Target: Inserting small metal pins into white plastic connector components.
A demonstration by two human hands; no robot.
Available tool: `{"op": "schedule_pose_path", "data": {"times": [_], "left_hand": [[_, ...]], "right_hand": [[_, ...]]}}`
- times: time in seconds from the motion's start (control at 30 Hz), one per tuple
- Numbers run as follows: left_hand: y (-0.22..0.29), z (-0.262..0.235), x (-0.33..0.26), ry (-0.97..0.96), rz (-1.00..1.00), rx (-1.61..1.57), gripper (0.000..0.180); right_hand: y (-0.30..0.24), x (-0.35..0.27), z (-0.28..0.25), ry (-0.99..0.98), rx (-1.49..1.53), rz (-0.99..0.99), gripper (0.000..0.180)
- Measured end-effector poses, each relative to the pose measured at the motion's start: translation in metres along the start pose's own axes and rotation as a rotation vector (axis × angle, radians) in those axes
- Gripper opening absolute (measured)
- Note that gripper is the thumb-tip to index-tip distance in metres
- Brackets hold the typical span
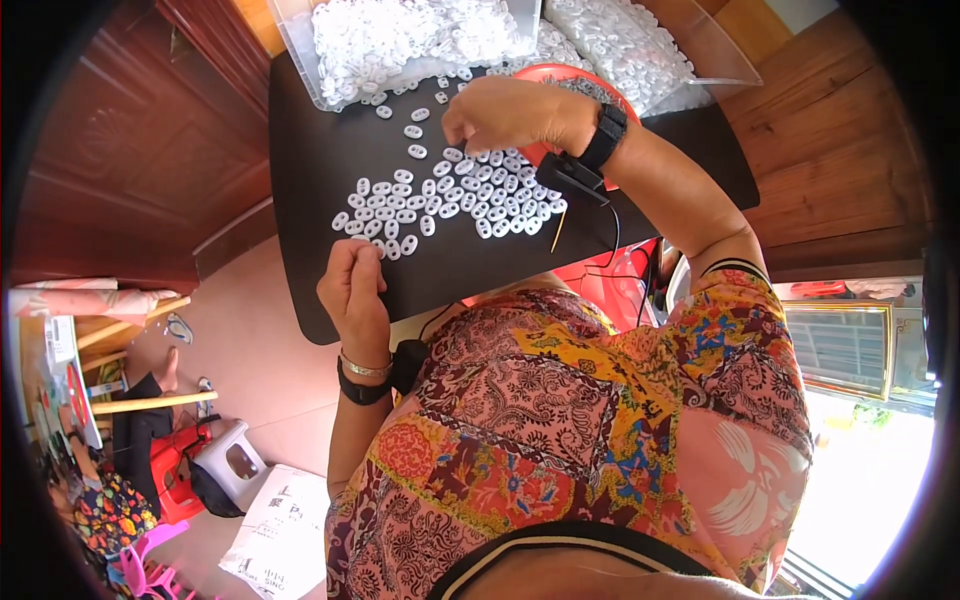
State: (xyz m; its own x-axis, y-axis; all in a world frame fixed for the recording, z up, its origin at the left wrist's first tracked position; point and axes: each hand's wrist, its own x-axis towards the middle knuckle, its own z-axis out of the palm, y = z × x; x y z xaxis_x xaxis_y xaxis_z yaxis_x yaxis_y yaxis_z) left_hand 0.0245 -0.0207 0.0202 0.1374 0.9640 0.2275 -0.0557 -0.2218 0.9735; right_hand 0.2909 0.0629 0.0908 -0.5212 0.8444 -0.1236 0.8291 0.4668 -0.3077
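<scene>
Pinching at the white plastic pieces (450,195) spread mid-frame on the black worktop (320,150), the right hand (505,112) risks scattering them; the left hand (352,285), fingers curled closed near the lower edge, could drop whatever it holds.

From my feed I see a short-sleeved top (590,430) filling the lower centre of the frame, patterned in pink, red, yellow and dark paisley patches. A black wrist strap (362,390) sits beside a thin silver bangle (364,368) at left of centre. At upper centre, another black strap (604,135) carries a small black box (570,176) with a dark cable (612,240) trailing downward.
</scene>
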Motion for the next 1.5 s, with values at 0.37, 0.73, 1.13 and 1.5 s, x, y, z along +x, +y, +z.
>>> {"op": "schedule_pose_path", "data": {"times": [0.37,0.73,1.13,1.5], "left_hand": [[-0.001,0.0,0.0,0.004,-0.001,0.013,0.014],[0.02,0.012,-0.002,-0.077,0.028,0.077,0.014],[0.043,0.026,-0.001,-0.401,-0.448,-0.487,0.025],[0.037,0.03,-0.001,-0.385,-0.391,-0.44,0.016]], "right_hand": [[-0.003,-0.001,0.012,0.074,-0.034,0.034,0.011],[-0.042,-0.04,0.008,0.179,0.62,-0.025,0.013],[-0.089,-0.057,0.051,0.603,0.705,-0.354,0.014],[-0.093,-0.065,0.062,0.667,0.697,-0.279,0.018]]}}
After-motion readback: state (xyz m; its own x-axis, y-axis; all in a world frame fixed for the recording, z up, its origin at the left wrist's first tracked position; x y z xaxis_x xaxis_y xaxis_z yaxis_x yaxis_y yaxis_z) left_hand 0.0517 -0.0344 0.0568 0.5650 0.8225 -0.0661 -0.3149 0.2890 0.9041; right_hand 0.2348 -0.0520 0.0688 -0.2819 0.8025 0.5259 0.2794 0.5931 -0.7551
